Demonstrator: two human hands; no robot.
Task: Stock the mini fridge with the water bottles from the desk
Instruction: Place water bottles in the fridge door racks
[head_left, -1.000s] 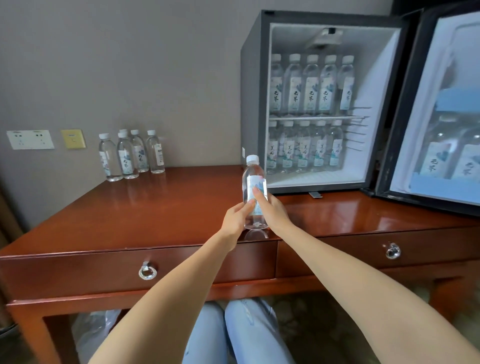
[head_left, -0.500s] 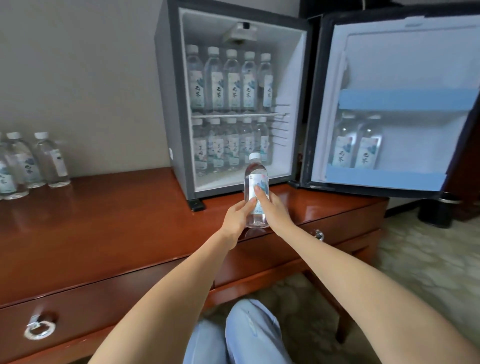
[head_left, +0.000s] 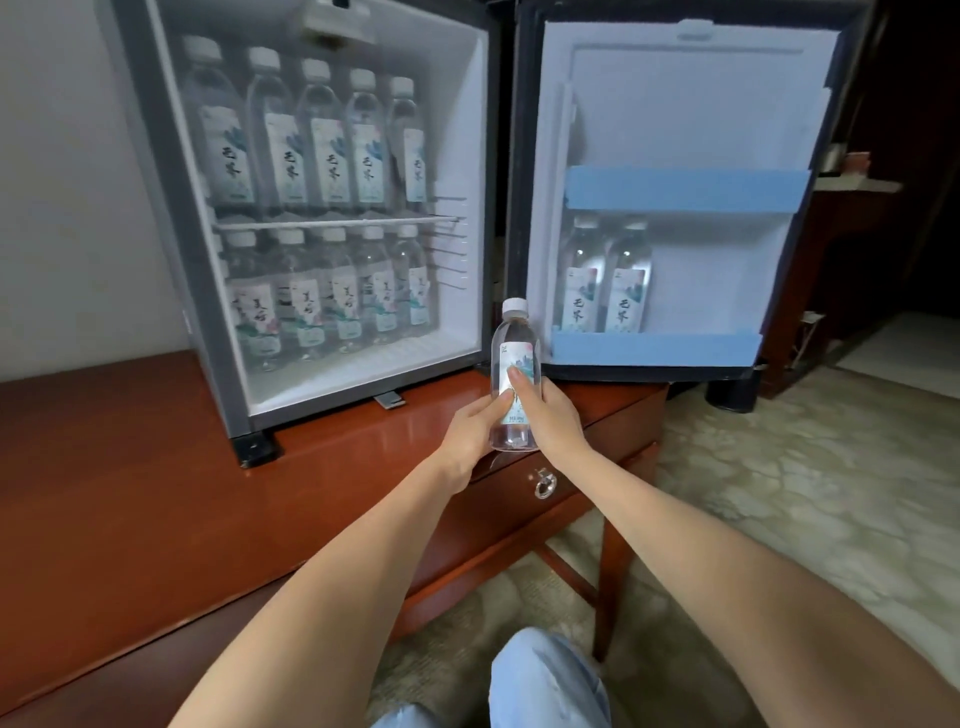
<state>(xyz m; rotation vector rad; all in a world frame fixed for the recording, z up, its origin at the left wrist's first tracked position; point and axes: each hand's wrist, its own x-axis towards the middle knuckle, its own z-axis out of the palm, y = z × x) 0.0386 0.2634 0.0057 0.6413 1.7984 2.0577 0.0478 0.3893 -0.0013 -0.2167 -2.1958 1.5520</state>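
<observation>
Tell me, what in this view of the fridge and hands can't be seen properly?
All in the head view:
Lower label of the held bottle, covered by fingers of the left hand and right hand.
Anything behind the front rows in the mini fridge, hidden by those bottles.
Bases of the two door bottles, behind the blue rail.
The desk's left end, cut off by the frame edge.

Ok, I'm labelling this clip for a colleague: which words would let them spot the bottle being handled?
Find the open grey mini fridge on the reddish wooden desk. Before its hinge, the left hand and right hand hold a clear white-capped plastic water bottle. It alone is outside the fridge.
</observation>
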